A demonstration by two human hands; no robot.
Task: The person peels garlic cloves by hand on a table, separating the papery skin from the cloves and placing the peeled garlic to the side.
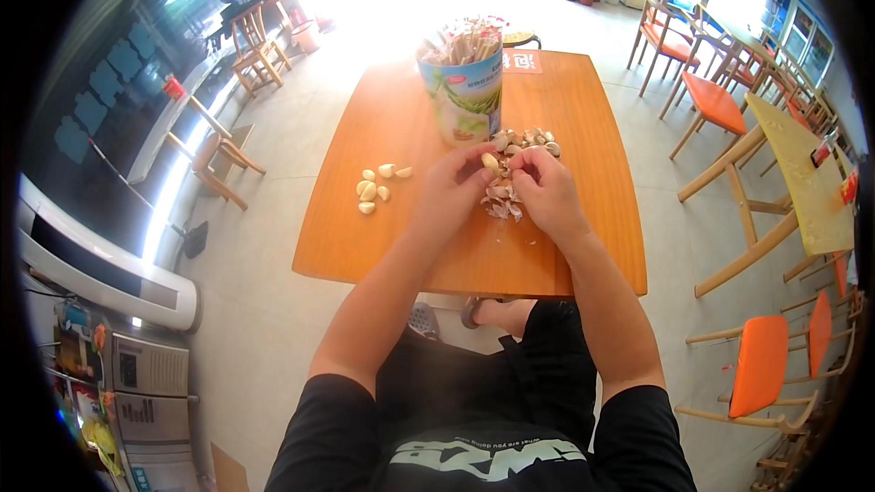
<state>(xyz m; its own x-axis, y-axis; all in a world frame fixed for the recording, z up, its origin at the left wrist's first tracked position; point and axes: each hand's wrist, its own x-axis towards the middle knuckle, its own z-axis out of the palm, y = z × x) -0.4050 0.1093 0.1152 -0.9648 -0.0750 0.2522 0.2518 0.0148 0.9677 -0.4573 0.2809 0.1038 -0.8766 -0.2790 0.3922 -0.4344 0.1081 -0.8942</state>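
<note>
My left hand [453,184] is closed on a pale garlic clove [490,162] over the middle of the wooden table [365,246]. Close beside it on the right, my right hand [543,187] has its thumb and fingertips pinched together near the clove; what they hold is too small to name. Unpeeled garlic cloves [538,139] lie in a pile just beyond my hands. Papery garlic skins [501,204] are scattered between and below the hands. Several peeled cloves [367,189] rest in a loose group on the left part of the table.
A tall printed tub [465,96] full of wrapped sticks stands behind my hands. A red card [522,61] lies at the far edge. Orange-seated chairs [714,102] and a yellow table [802,173] are on the right. Wooden chairs [219,150] stand on the left.
</note>
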